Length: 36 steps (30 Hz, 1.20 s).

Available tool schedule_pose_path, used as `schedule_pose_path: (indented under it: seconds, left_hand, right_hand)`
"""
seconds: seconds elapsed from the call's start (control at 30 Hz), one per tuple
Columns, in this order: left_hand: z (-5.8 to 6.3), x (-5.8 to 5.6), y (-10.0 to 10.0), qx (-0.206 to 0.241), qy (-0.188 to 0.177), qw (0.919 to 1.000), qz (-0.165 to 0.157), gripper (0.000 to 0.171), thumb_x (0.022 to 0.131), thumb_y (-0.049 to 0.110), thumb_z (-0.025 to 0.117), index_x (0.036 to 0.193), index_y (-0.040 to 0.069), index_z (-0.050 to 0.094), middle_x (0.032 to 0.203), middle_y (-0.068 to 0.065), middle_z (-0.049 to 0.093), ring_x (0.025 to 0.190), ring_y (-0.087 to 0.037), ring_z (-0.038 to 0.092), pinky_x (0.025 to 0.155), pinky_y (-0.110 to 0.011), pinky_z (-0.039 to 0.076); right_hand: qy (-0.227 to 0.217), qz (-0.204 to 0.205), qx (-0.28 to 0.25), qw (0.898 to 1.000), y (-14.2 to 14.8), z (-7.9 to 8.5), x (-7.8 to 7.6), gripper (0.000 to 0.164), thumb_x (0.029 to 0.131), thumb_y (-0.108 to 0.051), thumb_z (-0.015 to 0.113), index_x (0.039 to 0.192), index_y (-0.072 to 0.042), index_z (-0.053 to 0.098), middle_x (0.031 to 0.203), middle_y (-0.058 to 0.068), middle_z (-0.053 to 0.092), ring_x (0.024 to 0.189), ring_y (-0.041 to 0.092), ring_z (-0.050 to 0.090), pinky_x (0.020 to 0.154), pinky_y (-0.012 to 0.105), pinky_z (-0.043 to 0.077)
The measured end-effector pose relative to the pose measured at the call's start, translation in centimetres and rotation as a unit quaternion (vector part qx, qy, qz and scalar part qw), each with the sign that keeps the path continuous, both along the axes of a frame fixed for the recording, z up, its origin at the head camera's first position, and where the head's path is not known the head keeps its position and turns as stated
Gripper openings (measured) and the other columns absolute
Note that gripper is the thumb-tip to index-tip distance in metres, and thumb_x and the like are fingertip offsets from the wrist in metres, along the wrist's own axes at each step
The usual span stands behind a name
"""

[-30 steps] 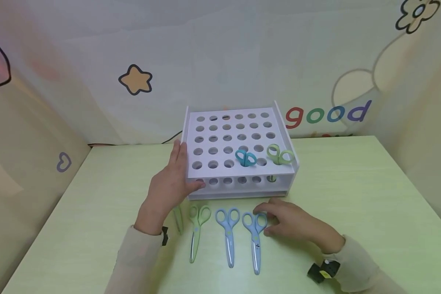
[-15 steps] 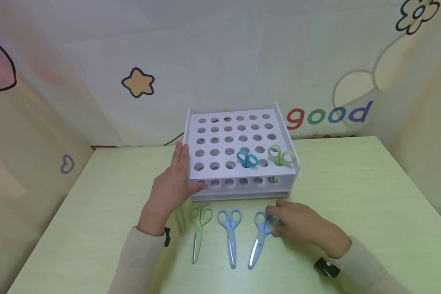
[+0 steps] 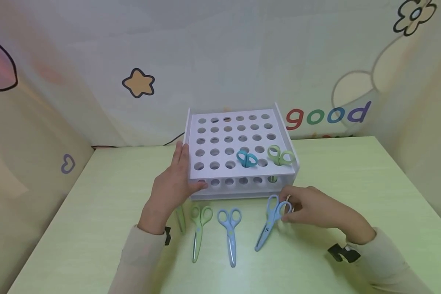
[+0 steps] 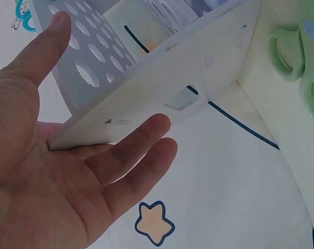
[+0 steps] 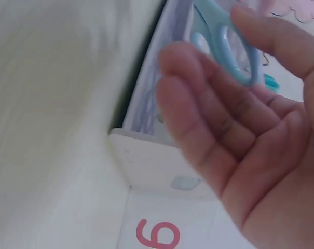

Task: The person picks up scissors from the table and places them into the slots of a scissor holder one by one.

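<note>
My right hand (image 3: 312,206) pinches one handle loop of a pair of blue scissors (image 3: 269,224) between thumb and fingers, in front of the white rack's right corner. The closed blades slant down toward the lower left. In the right wrist view, the blue handle (image 5: 232,52) shows beside the thumb. My left hand (image 3: 169,185) rests against the left side of the white rack (image 3: 220,174), fingers nearly straight and thumb across the front. The left wrist view has the rack's side panel (image 4: 146,101) against the palm side of the hand. Teal scissors (image 3: 246,159) and green scissors (image 3: 279,156) stand in rack holes, handles up.
On the table (image 3: 95,228), more blue scissors (image 3: 229,232) and green scissors (image 3: 198,228) lie in front of the rack. Another green pair (image 3: 180,219) is partly hidden by the left wrist. A patterned backdrop (image 3: 220,57) stands behind.
My right hand has taken hold of the right-hand blue scissors by a loop. It has moved them right and toward the rack, turning them aslant. The left hand stays on the rack.
</note>
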State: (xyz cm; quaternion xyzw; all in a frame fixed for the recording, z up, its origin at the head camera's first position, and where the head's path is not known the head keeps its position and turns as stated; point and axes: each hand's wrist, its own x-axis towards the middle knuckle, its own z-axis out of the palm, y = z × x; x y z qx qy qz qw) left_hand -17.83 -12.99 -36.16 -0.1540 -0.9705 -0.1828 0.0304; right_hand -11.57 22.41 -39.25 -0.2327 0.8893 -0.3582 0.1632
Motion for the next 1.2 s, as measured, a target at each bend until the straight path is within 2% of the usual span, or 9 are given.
schedule_pose_path:
  seconds: [0.13,0.2,0.37,0.57,0.67,0.8,0.97,1.13,1.2]
  left_hand:
    - [-0.2,0.0,-0.1,0.002,-0.006,1.0,0.001,0.118,0.082,0.042,0.085,0.161,0.001,0.009,0.168,-0.016,0.001,0.061,-0.02,0.054,0.051,-0.031,0.042]
    - [-0.3,-0.1,-0.2,0.002,-0.007,1.0,0.001,0.119,0.082,0.042,0.085,0.161,0.001,0.008,0.168,-0.016,0.001,0.06,-0.02,0.053,0.051,-0.031,0.042]
    - [-0.5,-0.2,-0.3,0.0,-0.007,1.0,-0.004,0.118,0.082,0.043,0.085,0.161,0.001,0.009,0.168,-0.017,0.001,0.06,-0.021,0.053,0.051,-0.032,0.042]
    - [-0.8,-0.4,-0.4,0.007,-0.014,0.9999,-0.007,0.119,0.081,0.044,0.085,0.161,0.0,0.008,0.168,-0.017,0.001,0.068,-0.022,0.058,0.052,-0.032,0.043]
    - [-1.0,-0.4,-0.5,0.012,-0.017,0.9997,-0.009,0.121,0.081,0.046,0.085,0.161,0.001,0.007,0.168,-0.016,-0.001,0.065,-0.021,0.057,0.051,-0.032,0.043]
    - [-0.9,-0.4,-0.6,0.018,-0.01,0.9997,-0.016,0.122,0.08,0.05,0.084,0.161,0.001,0.006,0.168,-0.017,-0.001,0.059,-0.019,0.053,0.049,-0.032,0.041]
    - [-0.4,-0.4,-0.4,0.027,0.001,0.9995,-0.019,0.123,0.081,0.053,0.082,0.161,0.0,0.006,0.167,-0.018,0.0,0.06,-0.019,0.054,0.05,-0.032,0.041]
    - [-0.5,-0.2,-0.3,0.027,-0.001,0.9995,-0.017,0.12,0.083,0.054,0.079,0.161,0.0,0.006,0.168,-0.017,-0.001,0.065,-0.021,0.057,0.05,-0.031,0.04]
    - [-0.4,-0.2,-0.3,0.019,0.0,0.9997,-0.015,0.115,0.087,0.055,0.075,0.161,0.0,0.006,0.168,-0.017,0.0,0.071,-0.023,0.061,0.05,-0.031,0.041]
  right_hand:
    - [-0.066,-0.007,-0.07,0.995,0.1,1.0,0.2,0.028,0.093,-0.013,0.073,0.114,-0.009,0.056,0.087,0.007,0.072,0.076,0.025,0.067,0.072,0.034,0.054]
    - [-0.081,-0.001,-0.102,0.992,-0.1,1.3,0.2,0.023,0.096,-0.007,0.068,0.115,-0.006,0.056,0.089,0.012,0.071,0.077,0.031,0.068,0.073,0.037,0.056]
    - [-0.027,0.014,-0.151,0.988,-0.9,2.0,0.2,0.013,0.1,0.001,0.06,0.112,-0.003,0.063,0.092,0.008,0.07,0.077,0.029,0.07,0.074,0.037,0.058]
    - [0.034,-0.012,-0.21,0.977,-2.4,3.7,-0.2,0.014,0.1,0.004,0.058,0.11,0.001,0.067,0.09,0.011,0.069,0.075,0.025,0.071,0.07,0.038,0.059]
    - [0.065,-0.03,-0.239,0.968,-3.3,4.7,-0.6,0.015,0.099,0.006,0.058,0.111,0.003,0.067,0.091,0.016,0.067,0.073,0.026,0.071,0.069,0.038,0.059]
    - [0.102,-0.074,-0.283,0.951,-4.8,6.2,-1.2,0.016,0.099,0.004,0.06,0.113,0.006,0.067,0.095,0.018,0.067,0.071,0.029,0.071,0.068,0.038,0.059]
    - [0.131,-0.13,-0.345,0.92,-6.9,7.9,-2.5,0.017,0.1,-0.001,0.061,0.115,0.006,0.066,0.095,0.018,0.069,0.073,0.029,0.074,0.067,0.039,0.059]
    - [0.162,-0.145,-0.399,0.891,-9.4,8.2,-3.6,0.017,0.099,0.001,0.061,0.115,0.008,0.065,0.097,0.02,0.068,0.074,0.026,0.074,0.069,0.037,0.059]
    - [0.174,-0.147,-0.412,0.882,-10.4,8.1,-3.9,0.018,0.099,0.001,0.062,0.115,0.008,0.065,0.099,0.02,0.069,0.075,0.025,0.074,0.069,0.036,0.059]
